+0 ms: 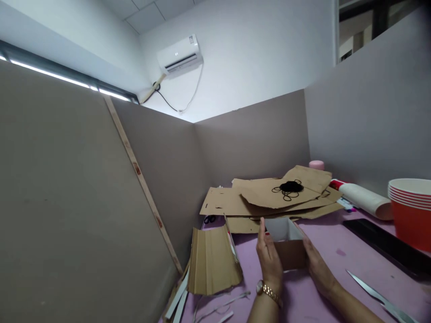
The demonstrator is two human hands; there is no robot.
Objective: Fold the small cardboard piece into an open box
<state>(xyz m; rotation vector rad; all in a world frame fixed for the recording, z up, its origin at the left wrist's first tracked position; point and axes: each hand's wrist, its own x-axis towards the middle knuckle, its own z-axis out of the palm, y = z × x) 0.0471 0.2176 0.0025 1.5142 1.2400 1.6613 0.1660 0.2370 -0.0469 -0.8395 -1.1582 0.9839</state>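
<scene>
A small open cardboard box [289, 244], brown outside and white inside, stands on the pink table [340, 269]. My left hand [269, 258] presses flat against its left wall, fingers straight and together; a gold watch is on that wrist. My right hand [314, 262] lies flat against the box's right wall. Both hands hold the box between them.
Flat cardboard sheets [266, 199] lie behind the box with a bunch of black elastic loops [290, 187] on top. A folded corrugated piece [212, 260] leans at left. Stacked red paper bowls [411, 211], a black ruler [384, 244], a white roll [363, 199] and scissors blades [377, 294] are at right. Grey partition walls surround the table.
</scene>
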